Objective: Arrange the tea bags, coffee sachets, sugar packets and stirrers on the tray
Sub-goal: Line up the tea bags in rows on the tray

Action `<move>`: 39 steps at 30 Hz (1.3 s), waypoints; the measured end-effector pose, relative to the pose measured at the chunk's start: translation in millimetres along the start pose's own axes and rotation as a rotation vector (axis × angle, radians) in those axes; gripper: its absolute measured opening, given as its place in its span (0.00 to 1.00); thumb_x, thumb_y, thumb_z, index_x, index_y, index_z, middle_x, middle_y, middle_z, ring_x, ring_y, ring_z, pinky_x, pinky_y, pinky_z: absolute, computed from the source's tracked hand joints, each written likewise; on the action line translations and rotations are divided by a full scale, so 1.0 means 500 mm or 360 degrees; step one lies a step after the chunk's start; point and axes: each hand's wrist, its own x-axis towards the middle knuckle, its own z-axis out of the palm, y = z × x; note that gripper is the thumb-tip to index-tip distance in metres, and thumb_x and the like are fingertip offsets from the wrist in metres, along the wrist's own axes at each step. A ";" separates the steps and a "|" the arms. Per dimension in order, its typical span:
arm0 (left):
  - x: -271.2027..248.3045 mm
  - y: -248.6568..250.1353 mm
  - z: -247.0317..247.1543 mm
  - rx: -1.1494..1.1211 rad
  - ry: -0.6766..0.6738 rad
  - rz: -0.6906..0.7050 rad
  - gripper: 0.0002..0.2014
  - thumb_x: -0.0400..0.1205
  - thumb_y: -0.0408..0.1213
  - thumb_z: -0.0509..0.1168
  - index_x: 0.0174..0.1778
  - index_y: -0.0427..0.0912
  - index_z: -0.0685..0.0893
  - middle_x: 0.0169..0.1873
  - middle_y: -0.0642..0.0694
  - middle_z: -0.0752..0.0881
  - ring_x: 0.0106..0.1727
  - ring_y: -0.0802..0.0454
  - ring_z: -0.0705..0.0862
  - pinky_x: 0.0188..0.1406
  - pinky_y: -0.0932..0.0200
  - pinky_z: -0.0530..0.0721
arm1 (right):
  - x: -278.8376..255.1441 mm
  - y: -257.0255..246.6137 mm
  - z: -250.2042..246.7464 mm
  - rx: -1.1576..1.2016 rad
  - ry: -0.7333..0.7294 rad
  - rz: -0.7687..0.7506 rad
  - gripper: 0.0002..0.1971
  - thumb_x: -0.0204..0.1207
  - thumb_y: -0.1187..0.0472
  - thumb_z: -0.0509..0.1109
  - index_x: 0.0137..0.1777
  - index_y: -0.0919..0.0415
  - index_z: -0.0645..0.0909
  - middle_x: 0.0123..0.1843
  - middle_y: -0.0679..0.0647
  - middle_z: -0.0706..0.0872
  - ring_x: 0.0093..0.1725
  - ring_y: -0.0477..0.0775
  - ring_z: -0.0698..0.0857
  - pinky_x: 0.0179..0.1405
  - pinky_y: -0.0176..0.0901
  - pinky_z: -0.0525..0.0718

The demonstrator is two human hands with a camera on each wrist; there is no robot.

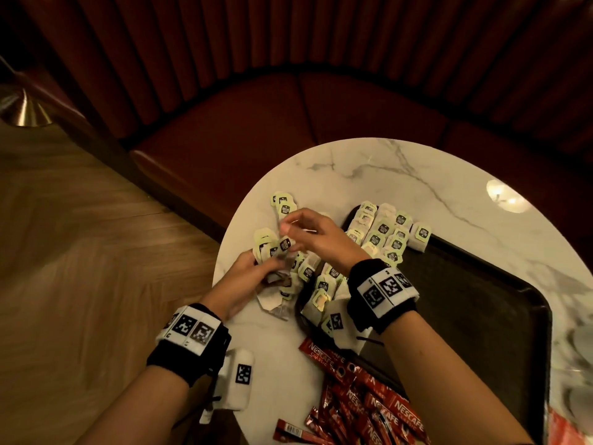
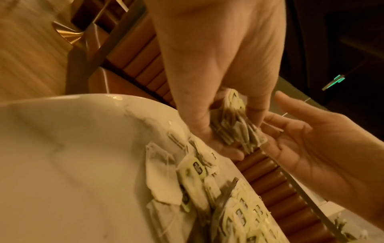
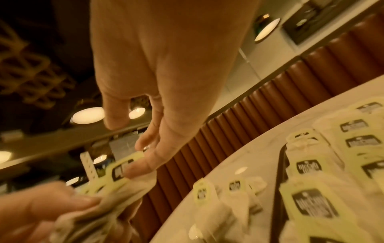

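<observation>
My left hand (image 1: 261,263) grips a bundle of tea bags (image 1: 268,247) with pale green tags, held just above the left edge of the marble table (image 1: 385,168). In the left wrist view the bundle (image 2: 230,115) sits between thumb and fingers. My right hand (image 1: 288,224) hovers over it with fingers straight, one fingertip (image 3: 141,164) touching a tag (image 3: 122,171); the thumb stands apart. More tea bags (image 1: 382,229) lie in rows at the far end of the dark tray (image 1: 465,316). A loose heap (image 1: 308,274) lies beside the tray. Red coffee sachets (image 1: 378,399) are piled at the tray's near corner.
Two stray tea bags (image 1: 284,203) lie on the table beyond my hands. A red leather booth seat (image 1: 240,123) curves behind the table. Wooden floor (image 1: 80,236) lies to the left, with a brass lamp base (image 1: 22,110) at the far left.
</observation>
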 end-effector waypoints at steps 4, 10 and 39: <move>0.001 0.011 0.009 -0.0436 0.0092 -0.0067 0.21 0.79 0.25 0.68 0.67 0.23 0.74 0.52 0.34 0.89 0.47 0.47 0.91 0.38 0.57 0.90 | -0.035 -0.012 -0.023 0.0062 0.0270 -0.0126 0.05 0.83 0.65 0.69 0.55 0.58 0.84 0.59 0.55 0.88 0.56 0.50 0.87 0.50 0.37 0.85; -0.025 0.022 0.040 -0.0472 -0.0079 0.0096 0.15 0.82 0.23 0.63 0.64 0.35 0.80 0.56 0.38 0.89 0.57 0.46 0.89 0.50 0.53 0.90 | -0.111 0.015 -0.005 0.0103 0.0363 0.0092 0.08 0.80 0.56 0.72 0.53 0.59 0.85 0.45 0.50 0.87 0.39 0.45 0.82 0.37 0.37 0.81; -0.075 0.048 0.107 -0.0378 -0.0046 0.0373 0.19 0.69 0.34 0.73 0.55 0.43 0.79 0.35 0.50 0.87 0.30 0.58 0.83 0.19 0.67 0.67 | -0.198 0.021 0.020 0.1142 0.0651 -0.0070 0.04 0.81 0.73 0.67 0.50 0.65 0.80 0.43 0.57 0.89 0.39 0.50 0.89 0.45 0.35 0.88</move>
